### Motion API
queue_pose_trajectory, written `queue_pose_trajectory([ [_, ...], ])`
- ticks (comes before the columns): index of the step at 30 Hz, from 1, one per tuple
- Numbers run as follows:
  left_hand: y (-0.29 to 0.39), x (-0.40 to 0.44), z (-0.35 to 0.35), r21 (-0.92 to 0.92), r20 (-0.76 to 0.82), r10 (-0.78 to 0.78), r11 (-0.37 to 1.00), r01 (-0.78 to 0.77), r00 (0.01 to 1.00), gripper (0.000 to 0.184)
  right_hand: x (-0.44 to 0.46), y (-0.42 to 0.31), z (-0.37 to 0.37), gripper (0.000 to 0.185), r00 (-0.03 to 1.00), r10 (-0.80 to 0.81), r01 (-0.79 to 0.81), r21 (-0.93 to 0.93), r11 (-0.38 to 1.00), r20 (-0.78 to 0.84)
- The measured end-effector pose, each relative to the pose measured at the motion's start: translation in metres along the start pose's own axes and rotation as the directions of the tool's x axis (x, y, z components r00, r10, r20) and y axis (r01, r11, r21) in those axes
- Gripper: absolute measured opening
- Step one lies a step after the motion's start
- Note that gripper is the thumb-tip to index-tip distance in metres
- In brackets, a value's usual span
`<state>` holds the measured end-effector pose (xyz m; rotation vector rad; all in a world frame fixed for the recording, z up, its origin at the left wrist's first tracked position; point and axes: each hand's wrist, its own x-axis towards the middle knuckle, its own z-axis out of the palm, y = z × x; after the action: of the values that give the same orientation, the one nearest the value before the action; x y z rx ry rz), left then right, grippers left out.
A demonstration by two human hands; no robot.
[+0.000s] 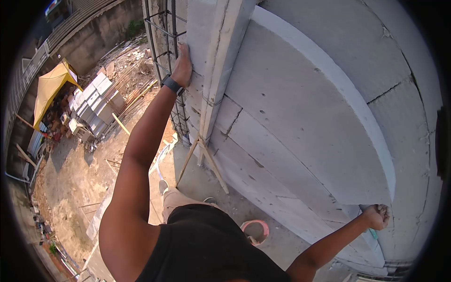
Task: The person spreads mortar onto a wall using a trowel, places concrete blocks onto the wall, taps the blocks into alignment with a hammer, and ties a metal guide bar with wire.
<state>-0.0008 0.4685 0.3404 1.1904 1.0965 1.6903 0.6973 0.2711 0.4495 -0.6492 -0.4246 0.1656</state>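
Observation:
My left hand [182, 66], with a dark band at its wrist, is raised against the edge of the pale block wall [202, 35], beside the rebar cage [174, 28]. Its fingers point upward and look stretched out, partly hidden. Low on the right, my right hand [377, 217] is closed by the lower corner of a large pale concrete block [300, 103] that juts out from the wall. A teal-handled tool [373, 233] shows just under that fist; its working end is mostly hidden.
A concrete post [221, 66] runs down the wall, with wooden props [213, 164] at its foot. On the floor stands a pink-rimmed bucket [255, 232] of grey mix. Stacked blocks [97, 101] and a yellow canopy [52, 91] lie in the yard far below left.

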Motion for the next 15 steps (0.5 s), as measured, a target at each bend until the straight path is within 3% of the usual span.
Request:
queue_pose_trajectory([
  [1, -0.001, 0.002, -0.001, 0.000, 0.002, -0.004, 1.000, 0.004, 1.000, 0.093, -0.010, 0.005, 0.009, 0.029, 0.993, -0.099, 0.094, -0.083, 0.992, -0.068],
  [2, -0.001, 0.002, 0.000, -0.022, -0.029, -0.032, 0.999, 0.031, 0.999, 0.093, -0.022, 0.010, 0.017, 0.029, 0.993, -0.100, 0.095, -0.087, 0.992, -0.066],
  [4, 0.000, 0.007, 0.002, -0.045, -0.056, -0.050, 0.998, 0.048, 0.997, 0.092, -0.048, 0.021, 0.036, 0.030, 0.981, -0.193, 0.187, -0.408, 0.893, 0.028],
  [8, -0.003, 0.004, 0.004, -0.103, -0.061, -0.014, 0.995, 0.007, 0.998, 0.091, -0.057, 0.007, 0.048, 0.028, 0.988, -0.145, 0.153, -0.344, 0.927, 0.047],
  [10, -0.002, 0.004, 0.003, -0.090, -0.053, 0.010, 0.996, -0.015, 0.999, 0.091, -0.047, -0.006, 0.046, 0.026, 0.947, -0.321, 0.270, -0.553, 0.788, 0.005],
  [13, -0.008, 0.005, 0.002, -0.071, -0.055, -0.006, 0.997, 0.002, 0.998, 0.092, -0.002, -0.032, 0.008, 0.028, 0.983, -0.119, 0.123, -0.022, 0.992, 0.143],
  [14, -0.021, 0.012, 0.002, -0.025, -0.081, 0.059, 0.998, -0.062, 0.995, 0.093, -0.008, -0.026, 0.008, 0.029, 0.981, -0.131, 0.140, -0.052, 0.989, 0.145],
  [15, -0.026, 0.017, 0.001, 0.021, -0.105, 0.121, 0.993, -0.120, 0.987, 0.094, -0.024, -0.014, 0.018, 0.030, 0.967, -0.221, 0.246, -0.242, 0.939, 0.124],
])
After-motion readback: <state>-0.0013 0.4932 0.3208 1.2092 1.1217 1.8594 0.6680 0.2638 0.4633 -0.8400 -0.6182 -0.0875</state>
